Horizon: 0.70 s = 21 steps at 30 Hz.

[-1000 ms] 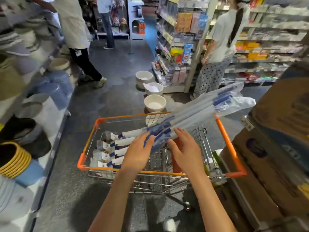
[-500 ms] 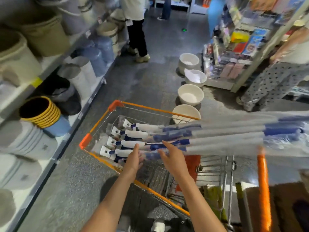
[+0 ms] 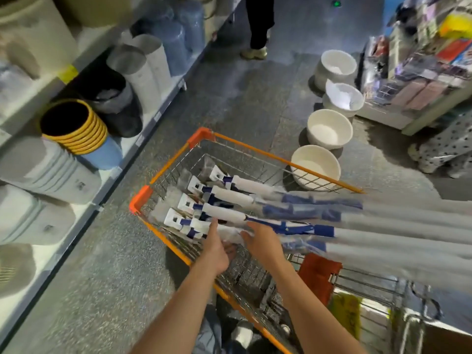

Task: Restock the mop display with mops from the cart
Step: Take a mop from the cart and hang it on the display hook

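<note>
A: Hands? Changed since a second ago?
B: Left hand (image 3: 217, 247) and right hand (image 3: 263, 241) have dropped from above the wrapped mops (image 3: 255, 213) to the nearest one, fingers spread, gripping nothing.
A: Mops?
B: Across the orange cart (image 3: 143, 198), handles toward 3 o'clock. Pickup imminent, I judge.

Shop aisle clutter, grey speckled floor (image 3: 229, 103).
Four white basins (image 3: 329, 129) in a row at 1 o'clock; stacked bins on shelf (image 3: 153, 108) at 9–10 o'clock, yellow-rimmed stack (image 3: 74, 129) among them; person's legs (image 3: 259, 24) at 12.
</note>
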### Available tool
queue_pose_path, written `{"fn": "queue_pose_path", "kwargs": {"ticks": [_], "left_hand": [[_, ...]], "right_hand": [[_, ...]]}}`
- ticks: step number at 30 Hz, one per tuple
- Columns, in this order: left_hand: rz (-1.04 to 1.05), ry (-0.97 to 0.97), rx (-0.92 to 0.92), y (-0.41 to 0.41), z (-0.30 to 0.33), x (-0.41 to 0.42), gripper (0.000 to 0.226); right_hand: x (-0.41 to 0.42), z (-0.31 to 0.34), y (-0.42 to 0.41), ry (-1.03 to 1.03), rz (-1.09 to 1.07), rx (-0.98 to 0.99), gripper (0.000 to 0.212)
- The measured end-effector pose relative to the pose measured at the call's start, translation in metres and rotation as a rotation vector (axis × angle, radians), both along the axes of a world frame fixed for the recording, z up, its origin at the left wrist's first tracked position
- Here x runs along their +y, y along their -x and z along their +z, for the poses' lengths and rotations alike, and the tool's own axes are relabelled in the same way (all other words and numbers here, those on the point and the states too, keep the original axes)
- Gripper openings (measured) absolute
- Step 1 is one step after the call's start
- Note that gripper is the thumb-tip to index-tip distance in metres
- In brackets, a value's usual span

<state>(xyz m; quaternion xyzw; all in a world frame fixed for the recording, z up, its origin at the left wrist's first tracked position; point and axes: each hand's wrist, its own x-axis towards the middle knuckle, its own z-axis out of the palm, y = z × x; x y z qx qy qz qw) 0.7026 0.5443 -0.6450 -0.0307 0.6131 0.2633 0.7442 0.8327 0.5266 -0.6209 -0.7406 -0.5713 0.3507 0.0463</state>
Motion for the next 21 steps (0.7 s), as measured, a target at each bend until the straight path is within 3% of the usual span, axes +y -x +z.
{"fn": "queue_pose_path", "kwargs": {"ticks": [8,15,21], "left_hand": [[0.171,0.128,-0.132,-0.001,-0.054,0.022,0.081],[0.172,0.142,-0.06,-0.007,-0.075,0.03,0.073],[0.155,0.125,0.033,-0.009,-0.069,0.027,0.059]], "right_hand": [[0.031,-0.032,-0.001,0.01,0.071,-0.112,0.034],[0.038,-0.053,-0.003,0.07,0.353,-0.315,0.037],[0.031,-0.058,0.0,0.066,0.427,-0.383,0.038]]}}
